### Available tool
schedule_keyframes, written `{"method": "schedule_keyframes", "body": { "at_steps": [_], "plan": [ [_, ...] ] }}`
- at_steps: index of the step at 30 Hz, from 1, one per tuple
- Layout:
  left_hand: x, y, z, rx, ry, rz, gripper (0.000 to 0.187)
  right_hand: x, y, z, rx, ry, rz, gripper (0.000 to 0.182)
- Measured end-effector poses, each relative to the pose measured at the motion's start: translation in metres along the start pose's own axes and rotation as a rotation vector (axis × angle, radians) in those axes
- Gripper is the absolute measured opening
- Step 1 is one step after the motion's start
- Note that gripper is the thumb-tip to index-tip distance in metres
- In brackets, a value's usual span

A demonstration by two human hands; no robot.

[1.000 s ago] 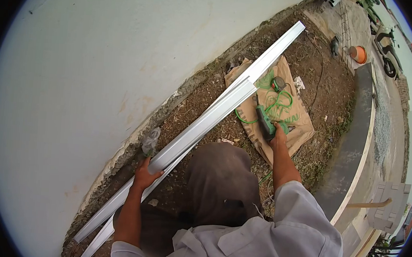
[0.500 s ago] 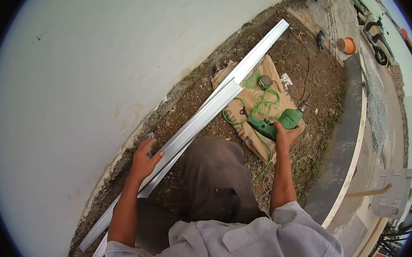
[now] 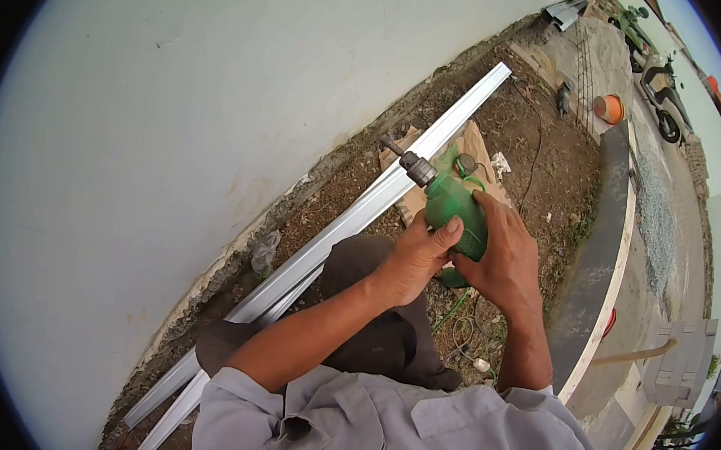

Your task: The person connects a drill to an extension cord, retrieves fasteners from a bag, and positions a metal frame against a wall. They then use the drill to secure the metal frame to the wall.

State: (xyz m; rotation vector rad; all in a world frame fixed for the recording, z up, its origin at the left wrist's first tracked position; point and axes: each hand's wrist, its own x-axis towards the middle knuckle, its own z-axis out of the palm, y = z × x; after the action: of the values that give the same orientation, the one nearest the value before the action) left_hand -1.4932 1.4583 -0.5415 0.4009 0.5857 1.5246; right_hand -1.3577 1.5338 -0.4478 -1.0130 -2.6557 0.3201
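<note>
A green power drill (image 3: 455,205) is held up in front of my body, its dark metal chuck pointing to the upper left. My left hand (image 3: 419,258) grips its near side, with the thumb on the housing. From the other side my right hand (image 3: 505,250) wraps around the drill's body, hiding much of the handle. Below and beyond the drill lie long silver metal channels (image 3: 343,228), partly overlapping and slanting along the wall. A printed brown paper sack (image 3: 477,141) lies on the soil behind the drill, with a small dark round object (image 3: 465,163) on it.
A pale wall (image 3: 150,127) rises at the left. To the right runs a low grey wall edge (image 3: 595,283). Farther off are an orange pot (image 3: 608,109), parked scooters (image 3: 662,96) and a gravel strip (image 3: 657,221). A crumpled clear plastic bag (image 3: 266,250) lies by the left wall.
The drill has been lifted off the paper sack and turned, its chuck now facing upper left. My left hand has left the metal channels and joined my right hand on the drill.
</note>
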Motion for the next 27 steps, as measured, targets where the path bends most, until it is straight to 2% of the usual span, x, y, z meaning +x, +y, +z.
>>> {"method": "schedule_keyframes", "body": {
  "at_steps": [2, 4, 7, 8, 11, 14, 17, 20, 22, 23, 24, 26, 27],
  "plan": [
    [-0.006, -0.006, 0.001, -0.109, 0.081, 0.000, 0.058, -0.014, -0.011, 0.006, 0.053, 0.028, -0.061, 0.086],
    [-0.017, -0.005, -0.012, -0.218, 0.078, -0.038, 0.055, -0.025, -0.010, 0.008, 0.185, -0.003, -0.096, 0.090],
    [-0.034, -0.004, -0.023, -0.332, 0.078, -0.025, 0.054, -0.040, 0.006, 0.033, 0.757, -0.077, -0.020, 0.097],
    [-0.038, -0.002, -0.024, -0.360, 0.077, -0.006, 0.055, -0.045, 0.014, 0.043, 0.697, -0.109, -0.023, 0.105],
    [-0.051, 0.000, -0.021, -0.344, 0.116, 0.044, 0.058, -0.047, -0.014, 0.049, 0.895, -0.128, 0.137, 0.109],
    [-0.063, 0.005, -0.037, -0.229, 0.154, 0.038, 0.058, -0.051, -0.027, 0.059, 1.022, -0.161, 0.152, 0.102],
    [-0.085, 0.025, -0.049, 0.033, 0.126, 0.013, 0.061, -0.053, -0.051, 0.059, 1.004, -0.177, 0.192, 0.090],
    [-0.120, 0.055, -0.070, 0.505, 0.062, -0.085, 0.055, -0.055, -0.052, 0.063, 1.026, -0.152, 0.169, 0.083],
    [-0.165, 0.107, -0.069, 0.987, -0.048, -0.173, 0.041, -0.052, -0.056, 0.060, 1.043, -0.156, 0.200, 0.083],
    [-0.193, 0.126, -0.071, 0.975, -0.148, -0.069, 0.027, -0.051, -0.056, 0.059, 1.048, -0.157, 0.216, 0.082],
    [-0.221, 0.141, -0.075, 0.833, -0.287, -0.097, 0.019, -0.049, -0.054, 0.059, 1.043, -0.155, 0.224, 0.082],
    [-0.276, 0.149, -0.075, 0.749, -0.566, -0.073, 0.023, -0.048, -0.048, 0.062, 1.035, -0.153, 0.245, 0.081],
    [-0.302, 0.148, -0.066, 0.849, -0.612, -0.151, 0.026, -0.046, -0.047, 0.062, 1.015, -0.140, 0.253, 0.081]
  ]
}}
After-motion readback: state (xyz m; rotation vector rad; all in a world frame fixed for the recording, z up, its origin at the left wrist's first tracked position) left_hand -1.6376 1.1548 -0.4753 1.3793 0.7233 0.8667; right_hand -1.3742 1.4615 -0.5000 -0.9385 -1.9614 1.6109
